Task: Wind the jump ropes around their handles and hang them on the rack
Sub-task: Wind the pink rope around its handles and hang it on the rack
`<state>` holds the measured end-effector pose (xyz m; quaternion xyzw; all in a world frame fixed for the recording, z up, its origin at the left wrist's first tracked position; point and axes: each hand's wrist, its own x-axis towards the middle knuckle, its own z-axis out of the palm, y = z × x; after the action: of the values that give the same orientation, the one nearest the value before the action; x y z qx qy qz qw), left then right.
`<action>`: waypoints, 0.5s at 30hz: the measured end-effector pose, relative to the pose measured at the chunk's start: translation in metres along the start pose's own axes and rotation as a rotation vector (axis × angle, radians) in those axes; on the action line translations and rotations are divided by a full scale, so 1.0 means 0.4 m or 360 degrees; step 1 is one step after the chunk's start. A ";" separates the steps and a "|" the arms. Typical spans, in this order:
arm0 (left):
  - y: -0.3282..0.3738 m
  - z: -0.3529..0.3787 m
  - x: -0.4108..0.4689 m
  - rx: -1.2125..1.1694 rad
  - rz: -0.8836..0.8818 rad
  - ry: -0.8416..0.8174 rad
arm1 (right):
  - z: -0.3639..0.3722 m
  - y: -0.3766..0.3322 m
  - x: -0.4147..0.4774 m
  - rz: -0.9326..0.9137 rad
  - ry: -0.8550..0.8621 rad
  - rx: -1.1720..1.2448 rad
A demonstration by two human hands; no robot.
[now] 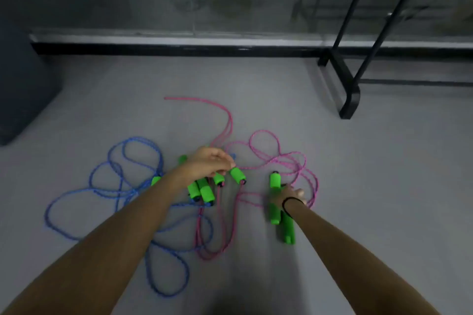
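Both forearms reach over the grey floor (384,186) toward tangled blue ropes (102,186) at left and pink ropes (276,151) at right. My left hand (210,161) curls its fingertips onto a short green handle (237,174) that slants from far-left to near-right. My right hand (291,193) presses on two long green handles (281,215) lying near-to-far; whether it grips them I cannot tell. Far right stands the black rack (350,94).
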<state>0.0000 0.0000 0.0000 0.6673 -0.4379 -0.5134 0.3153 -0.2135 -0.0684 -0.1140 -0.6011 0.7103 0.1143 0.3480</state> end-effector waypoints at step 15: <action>0.115 0.009 0.012 -0.0205 -0.0275 -0.0174 | -0.097 -0.130 -0.114 -0.0802 0.0248 0.0875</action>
<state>-0.0150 -0.0236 0.0369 0.6520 -0.3613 -0.6013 0.2878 -0.1774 -0.0687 -0.0435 -0.6480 0.5688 -0.2156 0.4583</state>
